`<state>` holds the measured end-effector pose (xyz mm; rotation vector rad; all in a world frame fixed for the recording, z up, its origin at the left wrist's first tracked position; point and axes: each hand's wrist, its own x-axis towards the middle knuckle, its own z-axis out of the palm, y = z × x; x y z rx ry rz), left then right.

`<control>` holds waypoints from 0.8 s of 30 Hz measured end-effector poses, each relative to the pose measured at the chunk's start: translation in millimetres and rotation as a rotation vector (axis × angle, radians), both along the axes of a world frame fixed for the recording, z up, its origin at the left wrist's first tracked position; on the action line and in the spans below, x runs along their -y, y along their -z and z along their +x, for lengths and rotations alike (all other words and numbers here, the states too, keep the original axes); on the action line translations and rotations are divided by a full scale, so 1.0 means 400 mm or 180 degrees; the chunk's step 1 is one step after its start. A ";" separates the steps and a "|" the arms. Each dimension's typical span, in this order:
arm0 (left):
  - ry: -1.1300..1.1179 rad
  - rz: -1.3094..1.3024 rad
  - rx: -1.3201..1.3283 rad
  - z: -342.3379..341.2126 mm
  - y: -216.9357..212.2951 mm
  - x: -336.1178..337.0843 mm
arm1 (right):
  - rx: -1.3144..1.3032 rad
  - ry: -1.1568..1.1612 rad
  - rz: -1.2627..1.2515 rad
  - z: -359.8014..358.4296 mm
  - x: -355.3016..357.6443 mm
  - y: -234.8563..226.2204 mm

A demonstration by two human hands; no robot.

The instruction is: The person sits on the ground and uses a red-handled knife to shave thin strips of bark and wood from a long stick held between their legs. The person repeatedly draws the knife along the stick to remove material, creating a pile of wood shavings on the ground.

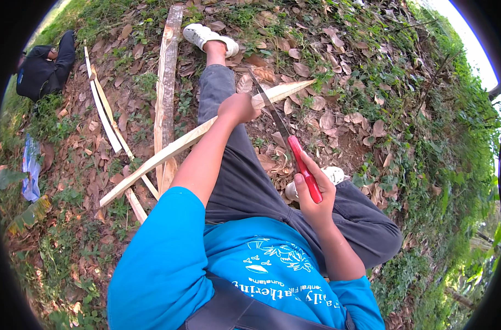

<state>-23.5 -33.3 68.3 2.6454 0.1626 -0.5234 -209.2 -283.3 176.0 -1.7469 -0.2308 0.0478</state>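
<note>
My left hand (239, 108) is closed around a long pale wooden stick (176, 147), a little short of its pointed far end. The stick slants across my outstretched left leg, its other end low at the left. In my right hand (315, 192) is a knife (306, 169) with a red handle, my fingers wrapped round the grip. Its long, thin, dark blade points up and to the left and crosses the stick just right of my left hand. Whether the edge bites into the wood I cannot tell.
A barky wooden slab (167, 82) lies left of my leg. Thin split strips (103, 113) rest farther left. A dark bag or garment (46, 69) sits at the far left, above a blue plastic piece (31, 168). Dry leaves (330, 118) and green plants (426, 159) cover the ground.
</note>
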 end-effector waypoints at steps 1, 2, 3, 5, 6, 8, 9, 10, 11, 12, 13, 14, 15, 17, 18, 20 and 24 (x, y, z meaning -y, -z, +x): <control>0.0040 -0.0024 0.0004 0.003 0.010 -0.005 | 0.0017 -0.0024 0.0014 0.001 -0.006 -0.004; 0.0083 -0.0192 -0.0020 0.007 0.020 -0.016 | 0.0033 -0.0047 0.0028 0.002 -0.011 -0.011; 0.0133 -0.0375 -0.0048 0.008 0.025 -0.023 | 0.0046 -0.0062 0.0027 0.002 -0.013 -0.019; 0.0245 -0.0543 -0.0018 0.018 0.040 -0.037 | 0.0113 -0.0069 0.0119 0.010 -0.021 -0.040; 0.0297 -0.0530 0.0038 0.024 0.061 -0.046 | 0.0171 -0.0090 0.0108 0.024 -0.034 -0.047; 0.0409 -0.0495 0.0144 0.029 0.085 -0.053 | 0.0273 0.0003 -0.0059 0.066 -0.065 -0.044; 0.0476 -0.0480 0.0192 0.033 0.091 -0.051 | 0.0199 0.0070 -0.0001 0.091 -0.082 -0.018; 0.0533 -0.0460 0.0241 0.036 0.091 -0.050 | 0.0126 0.0126 0.0063 0.116 -0.100 0.023; 0.0459 -0.0352 0.0126 0.034 0.082 -0.047 | 0.0041 0.0161 0.0135 0.135 -0.115 0.050; 0.0388 -0.0245 0.0024 0.031 0.061 -0.037 | 0.0123 0.0149 -0.0105 0.149 -0.125 0.052; 0.0312 -0.0136 -0.0085 0.025 0.044 -0.029 | 0.0074 0.0173 -0.0080 0.162 -0.133 0.061; 0.0250 -0.0149 -0.0078 0.017 0.028 -0.021 | 0.0025 0.0196 -0.0055 0.175 -0.140 0.074; 0.0171 -0.0157 -0.0070 0.006 0.014 -0.017 | -0.0024 0.0203 -0.0025 0.186 -0.150 0.080; 0.0051 -0.0138 -0.0059 0.001 0.004 -0.013 | -0.0133 0.0170 0.0030 0.199 -0.159 0.078; -0.0004 -0.0119 -0.0065 -0.003 0.003 -0.012 | -0.0100 0.0150 0.0035 0.200 -0.162 0.082; -0.0079 -0.0089 -0.0066 -0.005 0.000 -0.013 | -0.0044 0.0112 -0.0019 0.203 -0.165 0.080; -0.0178 -0.0038 -0.0035 -0.007 -0.009 -0.002 | -0.0099 0.0059 -0.0172 0.167 -0.128 0.069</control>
